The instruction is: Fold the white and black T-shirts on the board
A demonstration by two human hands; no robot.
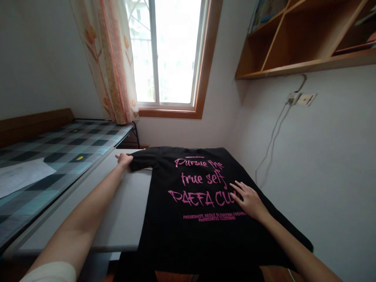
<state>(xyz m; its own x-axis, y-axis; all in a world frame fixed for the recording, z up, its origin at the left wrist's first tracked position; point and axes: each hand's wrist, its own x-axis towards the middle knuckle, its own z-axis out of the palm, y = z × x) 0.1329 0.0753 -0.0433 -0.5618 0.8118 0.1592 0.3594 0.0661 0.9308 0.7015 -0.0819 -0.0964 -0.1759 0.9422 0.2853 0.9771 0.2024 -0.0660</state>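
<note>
A black T-shirt (190, 219) with pink lettering lies spread flat on a white table (123, 211), its hem hanging over the near edge. My left hand (123, 160) reaches far forward and pinches the end of the shirt's left sleeve. My right hand (248, 199) rests flat on the print at the shirt's right side, fingers stretched out and holding nothing.
A bed with a checked cover (58, 156) runs along the table's left side. The right wall stands close to the table, with a socket and cable (296, 98) and a wooden shelf (305, 43) above. A window with a curtain (167, 55) is straight ahead.
</note>
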